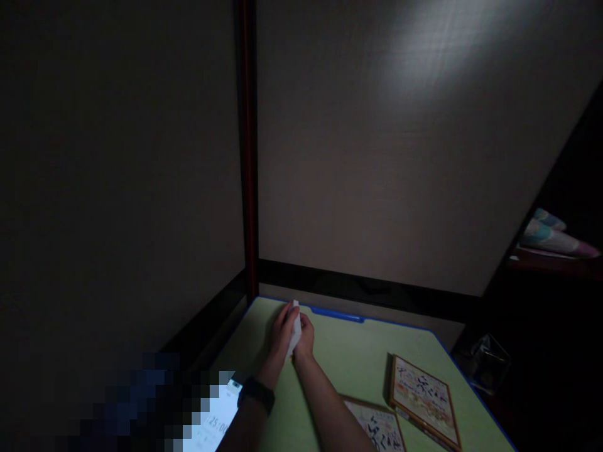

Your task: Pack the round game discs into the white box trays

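White block [295, 337] is clamped between left hand [281, 328] and right hand [306, 336], far side of bench [358, 361]; I judge handling unfinished.

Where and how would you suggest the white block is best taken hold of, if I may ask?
I'd probably grip its long sides, coming from left and right: the white block looks slim and elongated, and the left hand and right hand flank it so.
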A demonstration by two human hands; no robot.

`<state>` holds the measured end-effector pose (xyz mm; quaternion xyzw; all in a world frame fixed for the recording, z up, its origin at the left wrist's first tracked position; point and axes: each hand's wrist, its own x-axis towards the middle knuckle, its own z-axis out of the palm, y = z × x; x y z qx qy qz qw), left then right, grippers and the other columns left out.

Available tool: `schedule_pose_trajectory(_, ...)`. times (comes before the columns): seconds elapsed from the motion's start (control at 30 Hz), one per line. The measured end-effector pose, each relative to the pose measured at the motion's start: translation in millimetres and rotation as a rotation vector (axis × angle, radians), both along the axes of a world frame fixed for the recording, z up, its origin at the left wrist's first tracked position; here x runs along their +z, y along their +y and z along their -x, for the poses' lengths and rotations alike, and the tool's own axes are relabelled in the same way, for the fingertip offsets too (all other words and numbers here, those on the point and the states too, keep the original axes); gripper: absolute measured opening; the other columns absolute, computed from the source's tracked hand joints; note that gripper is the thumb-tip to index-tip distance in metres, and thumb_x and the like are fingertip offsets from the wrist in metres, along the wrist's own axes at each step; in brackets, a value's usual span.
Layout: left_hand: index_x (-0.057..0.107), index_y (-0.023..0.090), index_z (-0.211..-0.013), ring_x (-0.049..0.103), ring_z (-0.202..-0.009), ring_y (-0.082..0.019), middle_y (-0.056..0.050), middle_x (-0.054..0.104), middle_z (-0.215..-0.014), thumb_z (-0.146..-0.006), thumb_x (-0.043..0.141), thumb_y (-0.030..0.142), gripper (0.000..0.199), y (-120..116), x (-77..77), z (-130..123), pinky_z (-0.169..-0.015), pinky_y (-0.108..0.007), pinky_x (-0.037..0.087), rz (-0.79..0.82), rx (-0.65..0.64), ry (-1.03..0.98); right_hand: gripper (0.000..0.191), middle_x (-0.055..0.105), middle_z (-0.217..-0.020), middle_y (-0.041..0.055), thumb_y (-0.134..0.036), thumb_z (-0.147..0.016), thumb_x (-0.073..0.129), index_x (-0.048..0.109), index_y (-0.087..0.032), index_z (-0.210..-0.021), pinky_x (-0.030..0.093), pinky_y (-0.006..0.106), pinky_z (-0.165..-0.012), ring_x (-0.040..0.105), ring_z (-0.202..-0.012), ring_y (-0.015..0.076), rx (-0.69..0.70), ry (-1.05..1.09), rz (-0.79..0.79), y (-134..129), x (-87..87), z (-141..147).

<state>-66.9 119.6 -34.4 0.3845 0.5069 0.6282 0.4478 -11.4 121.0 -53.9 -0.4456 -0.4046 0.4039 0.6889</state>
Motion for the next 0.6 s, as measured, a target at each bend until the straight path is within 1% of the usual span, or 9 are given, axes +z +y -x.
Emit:
schedule_pose_trajectory(0.1,0.070,0.019,-0.117,0.063,-0.117,-0.025,-0.010,0.069,-0.125,-0.083,0.070,0.035,0.038,0.2,-0.5,0.6,-0.100,-0.031,0.048,0.004,-0.016,-0.011,0.026,0.070,-0.063,0.0000,-0.039,-0.064,0.064,0.070,-0.017,-0.076,0.047,0.027,-0.059,0.061,-0.060,0.0186,-0.004,-0.008,0.024,-1.5,1.1,-0.1)
schedule_pose_trajectory(0.3,0.070,0.020,-0.116,0.063,-0.117,-0.026,-0.009,0.069,-0.125,-0.082,0.071,0.036,0.037,1.6,-3.5,0.5,-0.099,-0.031,0.048,0.010,-0.002,0.004,0.023,0.066,-0.055,-0.0013,-0.037,-0.065,0.064,0.072,-0.018,-0.075,0.046,0.027,-0.060,0.061,-0.058,0.0196,-0.025,-0.053,0.038,-7.3,5.7,-3.5)
schedule_pose_trajectory(0.47,0.070,0.019,-0.115,0.062,-0.118,-0.025,-0.010,0.068,-0.126,-0.082,0.070,0.033,0.035,1.9,-3.3,-1.1,-0.100,-0.031,0.047,0.005,-0.007,-0.019,0.022,0.068,-0.058,-0.0004,-0.037,-0.065,0.064,0.071,-0.018,-0.073,0.044,0.027,-0.058,0.060,-0.057,0.0193,-0.040,-0.071,0.042,-7.8,7.0,-4.5)
schedule_pose_trajectory(0.6,0.071,0.020,-0.114,0.062,-0.119,-0.025,-0.009,0.069,-0.126,-0.081,0.071,0.034,0.035,3.6,-6.2,-1.0,-0.101,-0.031,0.047,-0.011,-0.003,-0.025,0.022,0.067,-0.057,-0.0016,-0.037,-0.064,0.064,0.071,-0.018,-0.073,0.045,0.027,-0.059,0.060,-0.058,0.0192,-0.039,-0.069,0.041,-6.5,5.3,-3.9)
